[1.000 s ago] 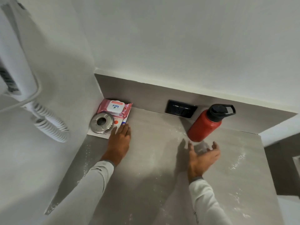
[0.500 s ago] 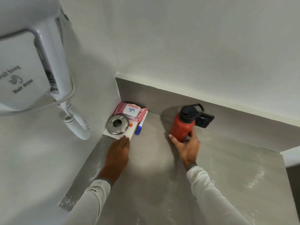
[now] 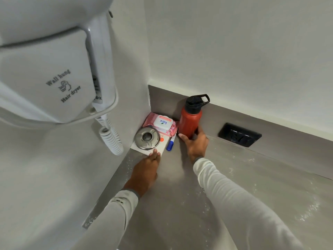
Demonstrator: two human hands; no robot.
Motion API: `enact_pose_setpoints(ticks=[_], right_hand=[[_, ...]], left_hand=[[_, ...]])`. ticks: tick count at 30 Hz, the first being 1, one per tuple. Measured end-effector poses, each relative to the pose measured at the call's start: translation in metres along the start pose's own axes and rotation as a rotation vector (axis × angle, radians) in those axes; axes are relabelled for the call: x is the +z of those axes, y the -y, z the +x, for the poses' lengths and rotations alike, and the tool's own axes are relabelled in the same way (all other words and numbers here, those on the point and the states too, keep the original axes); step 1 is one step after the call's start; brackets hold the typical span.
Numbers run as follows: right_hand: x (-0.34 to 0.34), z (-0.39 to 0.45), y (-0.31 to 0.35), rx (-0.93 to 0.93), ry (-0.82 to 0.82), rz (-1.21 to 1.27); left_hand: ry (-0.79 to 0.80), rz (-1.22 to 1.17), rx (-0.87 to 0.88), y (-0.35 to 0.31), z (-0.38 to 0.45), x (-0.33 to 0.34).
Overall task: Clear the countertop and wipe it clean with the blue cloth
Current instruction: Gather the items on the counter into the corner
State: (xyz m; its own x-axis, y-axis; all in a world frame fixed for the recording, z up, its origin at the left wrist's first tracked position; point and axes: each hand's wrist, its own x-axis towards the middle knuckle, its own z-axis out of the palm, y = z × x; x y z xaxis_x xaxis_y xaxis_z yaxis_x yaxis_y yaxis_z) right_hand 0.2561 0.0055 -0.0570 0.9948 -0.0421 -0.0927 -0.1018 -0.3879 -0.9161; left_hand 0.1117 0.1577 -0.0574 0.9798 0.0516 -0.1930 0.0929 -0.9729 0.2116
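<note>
A white wall-hung hair dryer (image 3: 54,78) fills the upper left, its coiled cord (image 3: 111,139) hanging down beside the side wall. Below it, the grey worktop (image 3: 180,204) runs into the corner, dusted with pale specks and smears.

In that corner lies a pink wipes pack (image 3: 158,123) with a white lid, tight against both walls. In front of it sits a white box (image 3: 158,147) carrying a round metal dish (image 3: 147,138) on top. The left hand (image 3: 145,170) reaches forward with a flat, open grip: its straight fingers press against the near edge of the white box and hold nothing. A blue-capped marker (image 3: 170,142) lies just to the right of the box, between the box and the bottle.

The red bottle (image 3: 190,121) with a black looped cap stands upright near the back splash, just beside the wipes pack. The right hand (image 3: 195,143) has its grip closed around the bottle's lower body, thumb on the left side and fingers wrapped round the right.

Further right, a black socket (image 3: 239,135) is set into the grey back splash, well apart from the bottle. Both arms wear pale long sleeves. The blue cloth is not visible in this view.
</note>
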Motion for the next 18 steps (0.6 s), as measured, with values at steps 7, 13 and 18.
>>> enact_pose_setpoints(ticks=[7,13,18], right_hand=[[-0.037,-0.039,-0.005,-0.068,0.085,-0.124],[-0.127,-0.082,-0.05,-0.297,0.113,-0.616],[-0.22,-0.101,-0.089,-0.345,0.038,-0.986]], left_hand=[[-0.027,0.032,-0.017,-0.006,-0.002,0.003],[-0.232,-0.024,0.008,-0.059,-0.02,0.007],[-0.36,0.019,0.172,-0.16,-0.026,0.014]])
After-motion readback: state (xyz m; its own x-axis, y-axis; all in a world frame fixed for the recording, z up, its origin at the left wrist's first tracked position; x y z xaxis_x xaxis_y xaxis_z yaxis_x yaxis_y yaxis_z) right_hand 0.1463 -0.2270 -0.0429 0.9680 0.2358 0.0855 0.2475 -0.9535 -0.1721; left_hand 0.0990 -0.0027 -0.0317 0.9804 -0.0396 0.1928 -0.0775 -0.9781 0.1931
